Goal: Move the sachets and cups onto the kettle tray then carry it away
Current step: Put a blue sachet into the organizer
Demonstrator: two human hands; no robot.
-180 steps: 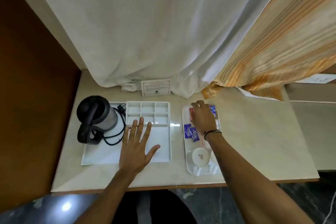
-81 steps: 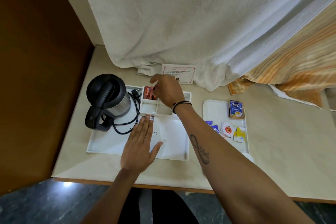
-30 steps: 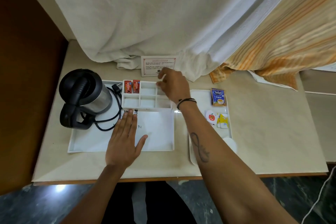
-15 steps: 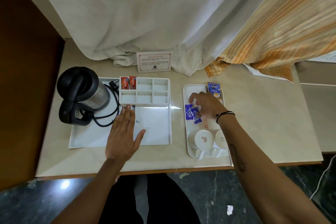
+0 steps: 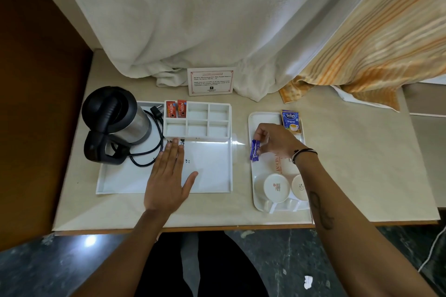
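Small purple sachets (image 5: 254,150) pinched by right hand (image 5: 277,141) over narrow white tray (image 5: 263,118). Left hand (image 5: 170,176) laid flat, fingers spread, on big white kettle tray (image 5: 210,166). Two white cups (image 5: 276,187) upside down near table edge (image 5: 183,228).

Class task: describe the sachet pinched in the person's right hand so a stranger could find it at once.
Start at the small white serving tray right of the black kettle. Over its left edge, the right hand pinches a purple foil sachet. Its neighbour, the blue Tetley tea sachet, lies untouched.
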